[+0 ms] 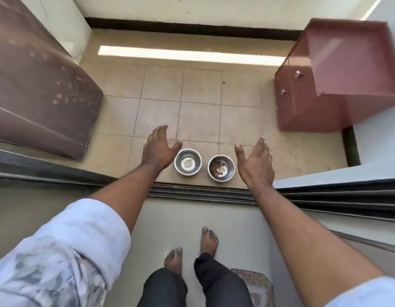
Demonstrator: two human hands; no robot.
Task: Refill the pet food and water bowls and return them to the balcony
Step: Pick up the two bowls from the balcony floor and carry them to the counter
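Two small steel bowls stand side by side on the tiled balcony floor just beyond the door track. The left bowl (187,161) holds a little water or is bare inside. Some brown kibble lies in the right bowl (221,167). My left hand (158,149) hovers open just left of the left bowl, fingers spread. My right hand (256,161) hovers open to the right of the right bowl, palm turned inward. Neither hand touches a bowl.
A dark sliding-door track (201,193) crosses the floor between my bare feet (192,249) and the bowls. A brown covered appliance (36,80) stands at the left, a reddish cabinet (329,85) at the right. A small mat (256,282) lies by my right foot.
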